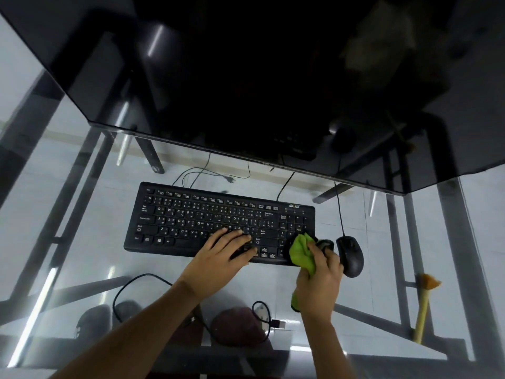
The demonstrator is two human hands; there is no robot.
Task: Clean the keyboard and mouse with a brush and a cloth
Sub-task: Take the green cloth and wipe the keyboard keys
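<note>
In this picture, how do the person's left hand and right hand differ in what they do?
The left hand lies flat with straight fingers on the keys of the black keyboard, while the right hand curls round a green cloth. The left hand holds nothing; the right hand presses the cloth on the keyboard's right end, beside the black mouse. Both hands are bare and rest at the keyboard.
</note>
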